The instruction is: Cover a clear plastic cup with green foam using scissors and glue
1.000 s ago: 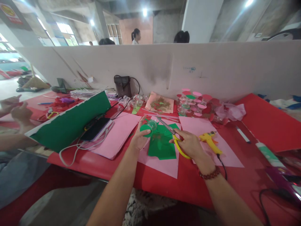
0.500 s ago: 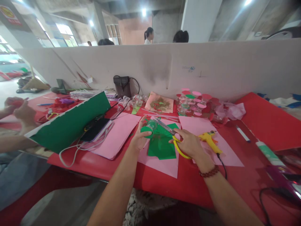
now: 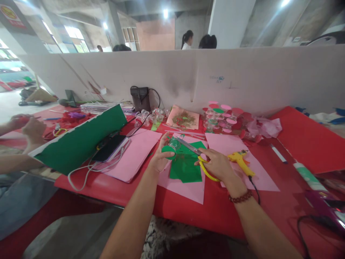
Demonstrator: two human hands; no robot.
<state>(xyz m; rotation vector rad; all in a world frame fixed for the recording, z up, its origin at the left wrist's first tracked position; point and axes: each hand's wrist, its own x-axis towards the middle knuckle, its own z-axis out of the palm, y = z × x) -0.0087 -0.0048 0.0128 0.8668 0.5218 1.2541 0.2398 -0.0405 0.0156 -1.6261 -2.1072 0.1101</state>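
My left hand (image 3: 161,157) is closed around a small clear plastic piece (image 3: 175,143) with a green disc (image 3: 168,152) on its near end. In my right hand (image 3: 215,163) is a pair of scissors (image 3: 190,146) with yellow handles. Their blades point left and reach the far edge of the clear piece, where a bit of green shows. I cannot tell whether the blades touch it. Below both hands, green sheets (image 3: 185,169) lie on pink paper (image 3: 195,192). A yellow glue gun (image 3: 240,160) rests just right of my right hand.
Pink sheets (image 3: 126,158) and a phone (image 3: 110,148) with a white cable lie left. Clear pieces with coloured discs (image 3: 221,117) stand at the back right. A green board (image 3: 83,140) stands between me and a co-worker's hands (image 3: 29,127). A marker (image 3: 279,154) lies right.
My hands, the clear piece and the scissors have barely moved. The co-worker's hands at the left have shifted slightly, and a person beyond the partition has moved right.
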